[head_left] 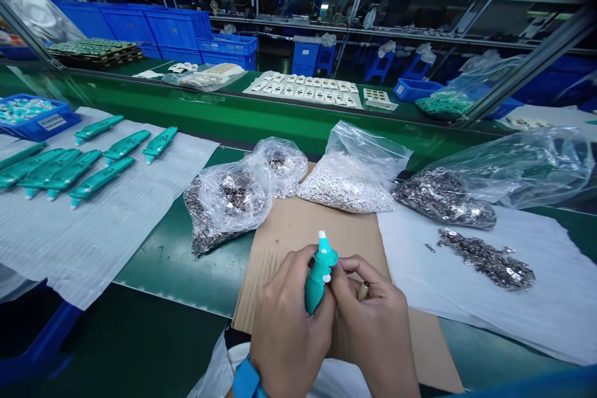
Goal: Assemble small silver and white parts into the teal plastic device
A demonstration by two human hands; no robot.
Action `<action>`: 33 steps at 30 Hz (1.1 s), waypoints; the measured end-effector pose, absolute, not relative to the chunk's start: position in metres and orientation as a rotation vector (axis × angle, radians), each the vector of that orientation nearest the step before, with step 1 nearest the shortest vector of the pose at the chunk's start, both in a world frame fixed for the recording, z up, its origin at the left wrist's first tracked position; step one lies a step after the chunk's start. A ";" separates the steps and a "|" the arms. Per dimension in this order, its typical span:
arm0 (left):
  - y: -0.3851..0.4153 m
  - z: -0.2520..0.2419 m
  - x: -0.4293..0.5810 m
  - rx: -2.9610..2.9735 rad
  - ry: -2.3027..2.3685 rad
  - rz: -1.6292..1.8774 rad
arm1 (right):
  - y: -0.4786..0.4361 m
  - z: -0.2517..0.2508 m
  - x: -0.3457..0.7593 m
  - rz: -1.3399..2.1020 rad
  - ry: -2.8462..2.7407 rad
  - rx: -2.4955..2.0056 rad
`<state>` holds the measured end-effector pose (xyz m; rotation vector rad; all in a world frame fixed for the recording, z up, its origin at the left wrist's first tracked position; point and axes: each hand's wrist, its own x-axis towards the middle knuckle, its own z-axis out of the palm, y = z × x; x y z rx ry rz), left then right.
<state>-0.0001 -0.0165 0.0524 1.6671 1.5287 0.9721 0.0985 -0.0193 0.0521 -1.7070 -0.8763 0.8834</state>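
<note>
Head view: both hands low centre, above a cardboard sheet [308, 233].
Hands: together, clamped on one part.
Left hand [291, 317]: wrapped round the lower body of a teal plastic device [317, 283]; blue wristband [246, 379] at the wrist.
Right hand [373, 323]: fingers [347, 277] pinch the device from the side; a small tan piece [362, 291] sits by them, kind unclear.
Device: between the hands, tilted slightly, white tip [321, 237] up; small white piece [327, 278] on its side.
Ahead of hands: bag of white small parts [345, 186] on the cardboard edge.
Ahead-left: two clear bags of metal parts [224, 199] [277, 161], touching each other.
Ahead-right: larger clear bag of metal parts [443, 199].
Right of hands: loose metal parts [487, 259] on a white sheet [550, 305].
Left of hands: row of teal devices [100, 180] on white sheet [93, 242]; blue crate [37, 121] beyond them.
Below-left of hands: green conveyor belt [158, 261].
Far ahead: white plastic parts in rows [303, 90], stacked circuit boards [96, 53], blue crates [172, 28].
</note>
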 end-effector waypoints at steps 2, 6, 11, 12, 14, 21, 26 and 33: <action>-0.016 0.052 -0.001 1.676 1.540 0.978 | -0.020 0.051 0.097 0.884 -0.873 -1.717; -0.015 0.055 -0.003 1.666 1.525 0.923 | -0.021 0.048 0.098 0.908 -0.882 -1.709; -0.016 0.060 -0.002 1.612 1.479 0.867 | -0.021 0.042 0.106 1.023 -0.865 -1.701; -0.016 0.060 -0.002 1.601 1.474 0.875 | -0.020 0.041 0.108 1.064 -0.869 -1.691; -0.016 0.060 -0.002 1.583 1.471 0.883 | -0.019 0.040 0.112 1.155 -0.879 -1.660; -0.017 0.061 -0.003 1.613 1.474 0.867 | -0.021 0.057 0.103 1.028 -0.805 -1.678; -0.019 0.055 -0.003 1.687 1.447 0.915 | -0.019 0.062 0.101 0.994 -0.818 -1.685; -0.013 0.061 -0.005 1.595 1.423 0.850 | -0.020 0.052 0.115 1.132 -0.909 -1.697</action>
